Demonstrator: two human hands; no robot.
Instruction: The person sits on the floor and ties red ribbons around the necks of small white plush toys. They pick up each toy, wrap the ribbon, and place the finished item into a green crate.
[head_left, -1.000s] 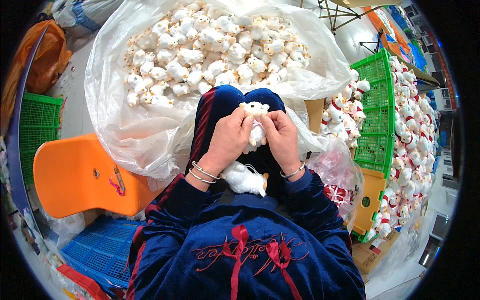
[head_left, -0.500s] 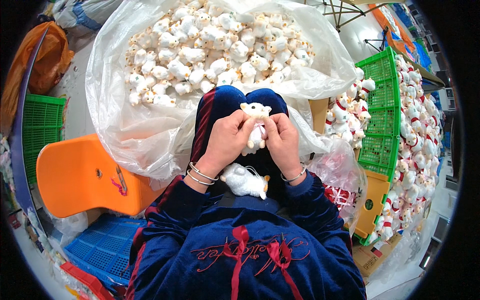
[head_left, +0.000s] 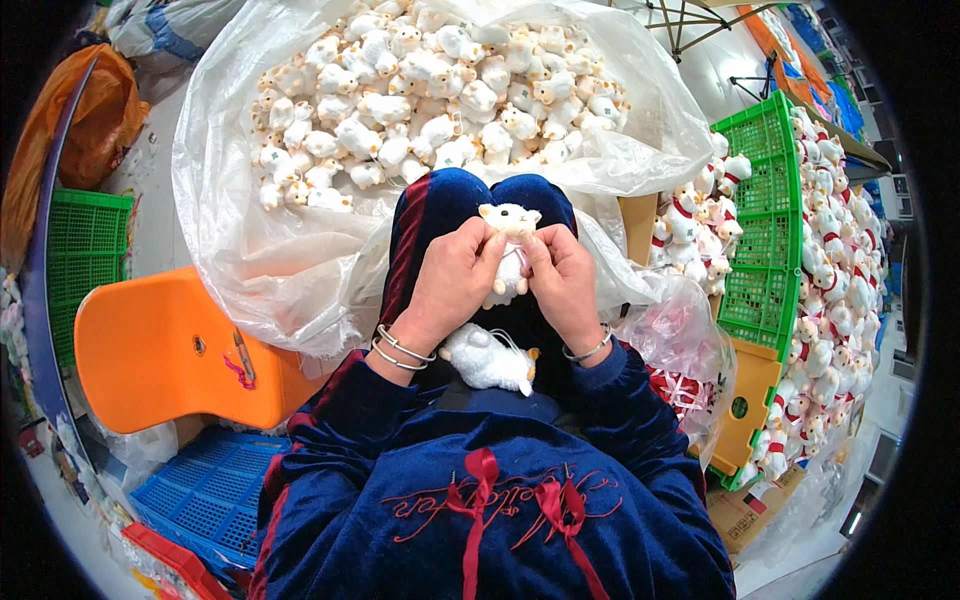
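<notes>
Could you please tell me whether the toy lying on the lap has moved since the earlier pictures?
No, not noticeably: judged against the chair, the toy lies in about the same place, with no clear shift either way.

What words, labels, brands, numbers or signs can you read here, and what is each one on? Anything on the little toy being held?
Red script lettering, embroidered on the dark blue top: seen upside down; its wording is left out here.
Dark print on the cardboard box, lower right: too small to read.
Held white toy: no writing visible.
</notes>
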